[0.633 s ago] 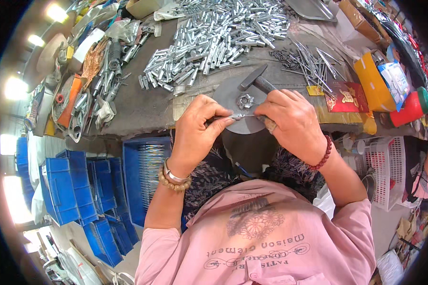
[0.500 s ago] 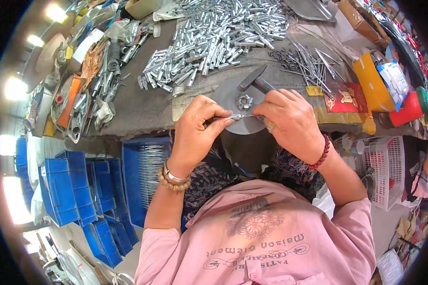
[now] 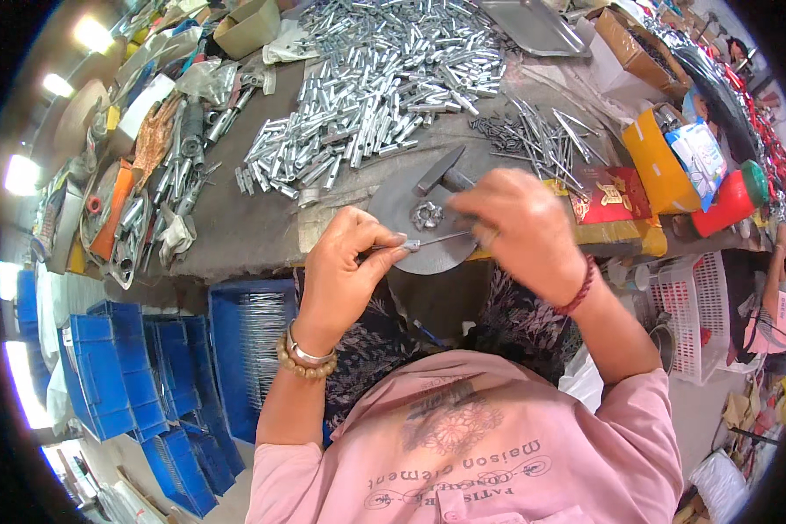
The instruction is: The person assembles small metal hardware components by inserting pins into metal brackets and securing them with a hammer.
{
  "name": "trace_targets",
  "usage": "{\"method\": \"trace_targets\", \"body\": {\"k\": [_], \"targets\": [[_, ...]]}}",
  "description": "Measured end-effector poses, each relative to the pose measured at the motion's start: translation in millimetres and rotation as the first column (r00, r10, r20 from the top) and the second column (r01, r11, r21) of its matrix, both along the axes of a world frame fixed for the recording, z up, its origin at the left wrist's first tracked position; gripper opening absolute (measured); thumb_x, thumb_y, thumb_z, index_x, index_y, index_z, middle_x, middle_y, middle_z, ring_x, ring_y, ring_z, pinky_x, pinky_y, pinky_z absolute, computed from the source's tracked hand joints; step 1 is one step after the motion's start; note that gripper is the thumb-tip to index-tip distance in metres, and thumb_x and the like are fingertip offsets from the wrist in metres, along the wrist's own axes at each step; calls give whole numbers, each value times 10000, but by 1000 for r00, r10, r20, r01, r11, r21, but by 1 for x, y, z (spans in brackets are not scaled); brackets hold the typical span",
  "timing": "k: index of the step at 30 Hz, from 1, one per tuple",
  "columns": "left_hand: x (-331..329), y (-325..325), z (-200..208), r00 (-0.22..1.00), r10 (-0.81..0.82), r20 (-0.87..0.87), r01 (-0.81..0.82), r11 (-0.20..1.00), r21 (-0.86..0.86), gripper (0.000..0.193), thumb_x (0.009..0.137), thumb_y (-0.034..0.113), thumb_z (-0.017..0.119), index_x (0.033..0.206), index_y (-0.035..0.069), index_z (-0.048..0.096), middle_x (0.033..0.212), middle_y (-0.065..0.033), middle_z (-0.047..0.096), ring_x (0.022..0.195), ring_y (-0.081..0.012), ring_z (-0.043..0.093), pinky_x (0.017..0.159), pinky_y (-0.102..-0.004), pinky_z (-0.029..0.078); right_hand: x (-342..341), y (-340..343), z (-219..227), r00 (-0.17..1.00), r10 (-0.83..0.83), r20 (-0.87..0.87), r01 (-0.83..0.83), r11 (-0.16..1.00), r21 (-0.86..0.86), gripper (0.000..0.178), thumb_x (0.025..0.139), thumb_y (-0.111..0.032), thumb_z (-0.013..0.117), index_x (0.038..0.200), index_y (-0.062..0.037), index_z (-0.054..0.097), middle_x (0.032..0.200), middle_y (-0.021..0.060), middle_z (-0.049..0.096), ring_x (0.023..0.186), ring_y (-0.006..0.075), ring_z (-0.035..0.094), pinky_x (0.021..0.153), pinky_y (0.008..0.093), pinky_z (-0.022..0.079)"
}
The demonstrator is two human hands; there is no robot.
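Between the thumb and fingers of my left hand is a small silver metal tube, held above the near edge of a round grey plate. A thin metal rod runs from the tube to the fingertips of my right hand, which is closed and partly blurred. On the plate sits a small cluster of shiny metal bits. A hammer lies at the plate's far side, its handle partly hidden behind my right hand.
A large heap of silver tubes covers the far bench. Thin rods and dark small parts lie to the right, near a red packet and red jar. Tools crowd the left. Blue bins stand below.
The view has shifted, so the bench appears lower and further left. My right hand has moved away from my left, showing more of the thin rod between them. The left still pinches the tube.
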State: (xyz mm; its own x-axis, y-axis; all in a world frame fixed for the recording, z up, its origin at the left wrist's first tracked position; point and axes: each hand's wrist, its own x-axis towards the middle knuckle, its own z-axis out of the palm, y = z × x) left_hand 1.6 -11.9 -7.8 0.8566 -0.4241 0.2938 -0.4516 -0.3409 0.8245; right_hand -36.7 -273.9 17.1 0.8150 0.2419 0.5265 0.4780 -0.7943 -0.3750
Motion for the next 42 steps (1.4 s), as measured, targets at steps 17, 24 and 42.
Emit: {"method": "trace_targets", "body": {"k": [17,24,42], "targets": [[-3,-1,2,999,7,-53,-7,1000,-8,128,851,7,849,957,9,777,935,-35,628,885,-160,604,781,-291,479,72,-66,-13,966,-245,-79,218,942,-255,196,868,-23,652,1018,-83,762,1065,120,698,1085,364,675,945,476,544],[-4,-1,2,1000,8,7,-8,999,38,134,854,15,843,969,10,774,953,-46,620,892,-175,615,786,-299,489,32,-28,13,992,-116,-39,112,989,-96,173,863,22,641,1018,-49,674,1047,163,680,1027,403,676,899,483,548],[-5,2,0,986,2,167,-20,994,112,145,883,60,829,1008,29,761,947,-76,618,847,-234,635,762,-354,525,15,34,4,911,323,-256,-186,877,443,691,834,126,682,1468,-128,583,959,86,708,842,237,695,805,364,569]]}}
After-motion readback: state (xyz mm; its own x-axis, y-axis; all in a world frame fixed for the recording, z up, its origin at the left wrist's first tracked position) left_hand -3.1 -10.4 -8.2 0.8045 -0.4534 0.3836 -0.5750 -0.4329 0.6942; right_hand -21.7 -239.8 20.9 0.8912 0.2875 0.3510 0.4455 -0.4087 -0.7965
